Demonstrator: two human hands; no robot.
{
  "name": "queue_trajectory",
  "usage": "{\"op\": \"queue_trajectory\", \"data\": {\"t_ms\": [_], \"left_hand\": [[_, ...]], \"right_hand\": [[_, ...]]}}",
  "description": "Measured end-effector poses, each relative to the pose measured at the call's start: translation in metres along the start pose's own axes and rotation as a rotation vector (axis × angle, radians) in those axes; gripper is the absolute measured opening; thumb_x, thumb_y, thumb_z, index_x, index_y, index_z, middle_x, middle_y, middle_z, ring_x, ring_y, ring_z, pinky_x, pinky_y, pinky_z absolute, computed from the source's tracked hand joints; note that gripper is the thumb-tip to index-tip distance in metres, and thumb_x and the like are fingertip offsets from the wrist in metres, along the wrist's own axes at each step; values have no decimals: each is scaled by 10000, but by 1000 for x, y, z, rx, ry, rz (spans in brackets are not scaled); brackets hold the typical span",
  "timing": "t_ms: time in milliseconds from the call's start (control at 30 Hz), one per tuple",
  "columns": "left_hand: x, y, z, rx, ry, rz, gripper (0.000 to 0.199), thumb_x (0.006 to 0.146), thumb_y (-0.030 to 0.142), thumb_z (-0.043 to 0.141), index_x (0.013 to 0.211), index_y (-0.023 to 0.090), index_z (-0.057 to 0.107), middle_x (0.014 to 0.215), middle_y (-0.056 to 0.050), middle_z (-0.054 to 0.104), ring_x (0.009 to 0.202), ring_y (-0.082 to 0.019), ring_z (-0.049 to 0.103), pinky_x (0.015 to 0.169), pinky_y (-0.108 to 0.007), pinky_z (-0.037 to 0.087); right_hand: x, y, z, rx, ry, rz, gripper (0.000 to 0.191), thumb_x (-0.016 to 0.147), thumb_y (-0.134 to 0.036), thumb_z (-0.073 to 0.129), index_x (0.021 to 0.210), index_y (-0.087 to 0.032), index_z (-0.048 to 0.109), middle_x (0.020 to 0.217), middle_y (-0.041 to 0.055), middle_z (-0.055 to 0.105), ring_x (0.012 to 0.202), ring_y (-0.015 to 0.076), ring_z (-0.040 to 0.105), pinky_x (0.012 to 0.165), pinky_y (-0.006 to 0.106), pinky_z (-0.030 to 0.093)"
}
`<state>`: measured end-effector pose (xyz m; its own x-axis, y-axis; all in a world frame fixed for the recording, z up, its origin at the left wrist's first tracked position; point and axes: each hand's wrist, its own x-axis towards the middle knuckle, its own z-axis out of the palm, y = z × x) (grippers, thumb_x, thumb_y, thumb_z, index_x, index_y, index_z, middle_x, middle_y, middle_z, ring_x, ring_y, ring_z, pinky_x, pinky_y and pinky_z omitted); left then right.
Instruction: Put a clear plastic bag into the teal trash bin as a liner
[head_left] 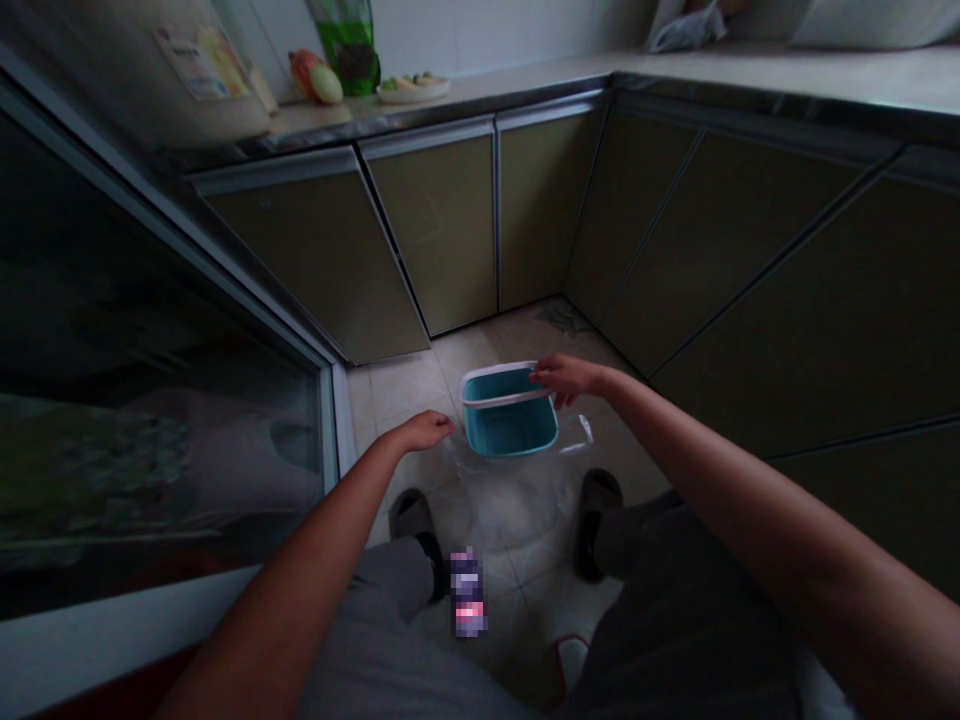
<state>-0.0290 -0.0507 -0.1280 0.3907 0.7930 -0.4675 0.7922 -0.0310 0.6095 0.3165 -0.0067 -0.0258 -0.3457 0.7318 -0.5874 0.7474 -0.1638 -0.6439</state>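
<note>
A teal trash bin point(510, 430) with a white rim ring point(506, 400) stands in the middle, between my feet and the cabinets. My right hand point(562, 378) is closed over the right side of the white ring, its fingers bent around it. Clear plastic film, looking like a thin bag point(517, 500), spreads around the bin's lower side and toward me. Left of the bin, my left hand point(431, 428) has its fingertips pinched together where the film's edge seems to reach; the grip itself is hard to make out. The bin's inside looks bare.
Cabinet doors point(435, 230) close off the back and right. The counter above holds a plate point(412, 90), a green container point(349, 50) and a round vegetable point(326, 84). A glass door point(150, 350) flanks the left. A pixelated bottle-like item point(469, 592) is near my slippers point(600, 520).
</note>
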Motion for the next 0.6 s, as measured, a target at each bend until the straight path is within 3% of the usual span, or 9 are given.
{"op": "queue_trajectory", "data": {"t_ms": [200, 333, 467, 600], "left_hand": [[-4, 6, 4, 121, -50, 0, 375, 868, 488, 529, 832, 183, 743, 846, -68, 761, 807, -229, 669, 742, -291, 451], [-7, 4, 8, 122, -40, 22, 341, 861, 486, 573, 838, 207, 768, 883, -72, 784, 839, -241, 690, 769, -296, 468], [-9, 1, 9, 71, -12, 22, 313, 823, 498, 639, 783, 213, 762, 821, -59, 777, 786, -235, 680, 757, -295, 474], [-10, -2, 9, 61, -11, 27, 340, 822, 523, 635, 791, 210, 766, 854, -66, 787, 815, -244, 691, 784, -302, 486]], "right_hand": [[26, -19, -29, 119, 435, -69, 250, 1015, -315, 494, 1139, -133, 612, 980, 121, 732, 669, 165, 720, 604, 236, 563], [56, -16, -32, 38, 680, -175, 343, 973, -299, 494, 1239, -137, 640, 1186, 153, 723, 1028, 265, 715, 928, 386, 583], [80, -6, -28, -83, 820, -287, 585, 922, -259, 486, 1492, -134, 509, 1506, 150, 547, 1414, 281, 487, 1203, 446, 390], [91, 2, -26, -135, 859, -296, 711, 912, -277, 494, 1605, -171, 378, 1616, 134, 408, 1509, 289, 364, 1236, 483, 351]]}}
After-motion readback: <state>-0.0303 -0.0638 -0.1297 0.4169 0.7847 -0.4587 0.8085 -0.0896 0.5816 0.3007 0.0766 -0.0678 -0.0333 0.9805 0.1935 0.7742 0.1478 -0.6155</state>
